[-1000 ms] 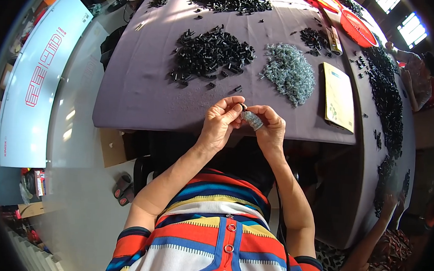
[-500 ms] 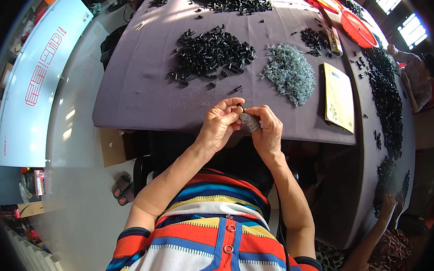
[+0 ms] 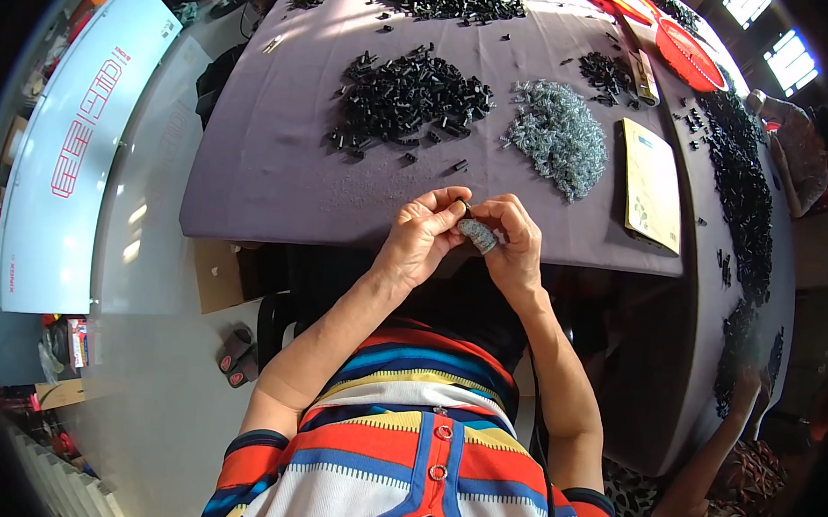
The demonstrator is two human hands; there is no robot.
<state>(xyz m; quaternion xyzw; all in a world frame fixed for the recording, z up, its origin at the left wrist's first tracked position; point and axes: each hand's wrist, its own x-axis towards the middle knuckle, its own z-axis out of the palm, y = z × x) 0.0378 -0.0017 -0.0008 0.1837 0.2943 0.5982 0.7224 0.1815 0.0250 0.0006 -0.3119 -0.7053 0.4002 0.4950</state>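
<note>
Close together at the table's near edge, my two hands meet over a small black part (image 3: 463, 204), mostly covered by the fingers. My left hand (image 3: 422, 231) pinches it between thumb and forefinger. My right hand (image 3: 513, 240) is closed against it from the other side; whatever its fingertips hold is too small to make out. A grey speckled piece like a finger wrap (image 3: 478, 235) shows at the right hand's fingers. Beyond the hands lie a heap of short black tubular parts (image 3: 408, 94) and, to its right, a heap of small clear-grey pieces (image 3: 559, 140).
A yellow booklet (image 3: 650, 187) lies right of the heaps. More black parts (image 3: 606, 74) and a red basket (image 3: 689, 56) are farther back. On the adjoining table runs a long black heap (image 3: 740, 201), where other people's hands (image 3: 749, 384) work. A purple cloth (image 3: 268, 176) covers my table.
The whole view has shifted slightly. My right fingers have curled a little and the speckled piece shows more plainly. Both hands stay together over the small black part.
</note>
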